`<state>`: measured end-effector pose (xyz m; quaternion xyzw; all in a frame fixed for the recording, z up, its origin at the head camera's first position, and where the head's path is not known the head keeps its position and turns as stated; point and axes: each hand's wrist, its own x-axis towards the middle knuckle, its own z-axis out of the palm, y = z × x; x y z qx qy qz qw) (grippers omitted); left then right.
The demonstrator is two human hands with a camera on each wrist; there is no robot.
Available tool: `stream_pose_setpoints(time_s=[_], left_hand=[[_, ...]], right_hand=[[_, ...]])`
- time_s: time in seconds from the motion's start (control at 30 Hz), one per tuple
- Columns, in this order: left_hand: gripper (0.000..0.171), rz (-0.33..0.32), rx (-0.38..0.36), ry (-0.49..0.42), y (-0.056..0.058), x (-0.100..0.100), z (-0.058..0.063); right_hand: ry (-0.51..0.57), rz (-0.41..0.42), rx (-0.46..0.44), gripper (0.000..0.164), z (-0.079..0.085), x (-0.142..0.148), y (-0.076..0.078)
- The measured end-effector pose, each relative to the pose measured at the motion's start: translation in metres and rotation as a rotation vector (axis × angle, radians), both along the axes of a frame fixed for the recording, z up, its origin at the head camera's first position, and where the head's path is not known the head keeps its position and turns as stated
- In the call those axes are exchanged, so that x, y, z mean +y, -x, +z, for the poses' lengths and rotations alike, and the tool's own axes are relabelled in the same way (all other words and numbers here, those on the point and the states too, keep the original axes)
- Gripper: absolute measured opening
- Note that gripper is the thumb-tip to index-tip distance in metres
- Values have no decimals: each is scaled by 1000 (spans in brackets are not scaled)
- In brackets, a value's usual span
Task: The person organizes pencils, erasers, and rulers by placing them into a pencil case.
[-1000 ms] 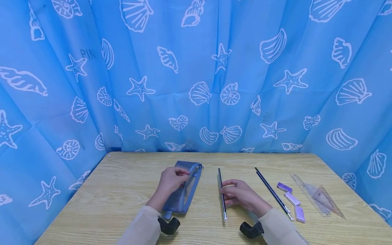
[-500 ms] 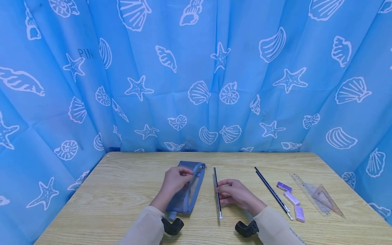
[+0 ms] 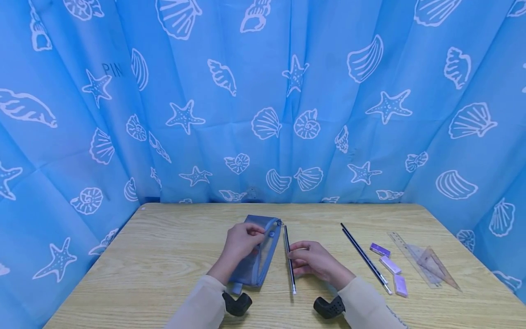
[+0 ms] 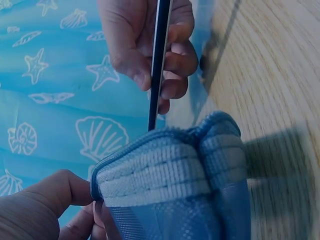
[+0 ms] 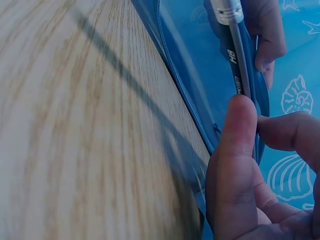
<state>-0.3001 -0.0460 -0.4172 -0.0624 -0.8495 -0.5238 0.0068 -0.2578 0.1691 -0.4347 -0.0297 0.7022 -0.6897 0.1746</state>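
Note:
My left hand (image 3: 241, 242) pinches the zippered edge of a blue mesh pencil case (image 3: 267, 260), whose zip side faces right. In the left wrist view the case's pale edging (image 4: 155, 172) bulges up beside the thumb. Just right of the case, my right hand (image 3: 314, 260) holds a dark pencil (image 3: 290, 269) between thumb and fingers. The pencil's far end points away from me and its eraser end is nearer. "HB" lettering shows on the pencil (image 5: 234, 55) in the right wrist view, below its silver ferrule. The inside of the case is mostly hidden.
Two more dark pencils (image 3: 365, 258) lie to the right on the wooden table (image 3: 172, 274). Beyond them are three purple and lilac eraser-like blocks (image 3: 390, 265), then a clear ruler (image 3: 411, 256) overlapped by a set square (image 3: 439, 268). A shell-patterned blue curtain (image 3: 263, 91) hangs behind.
My left hand has drawn the pencil case to the right. My right hand has shifted slightly left with the pencil, so the two are now close together.

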Motion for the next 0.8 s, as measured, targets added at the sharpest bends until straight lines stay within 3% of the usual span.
stream_pose_setpoints(time_s=[0.8], left_hand=[[17, -52, 6, -35, -12, 13, 1]], right_hand=[[66, 26, -25, 46, 1, -4, -5]])
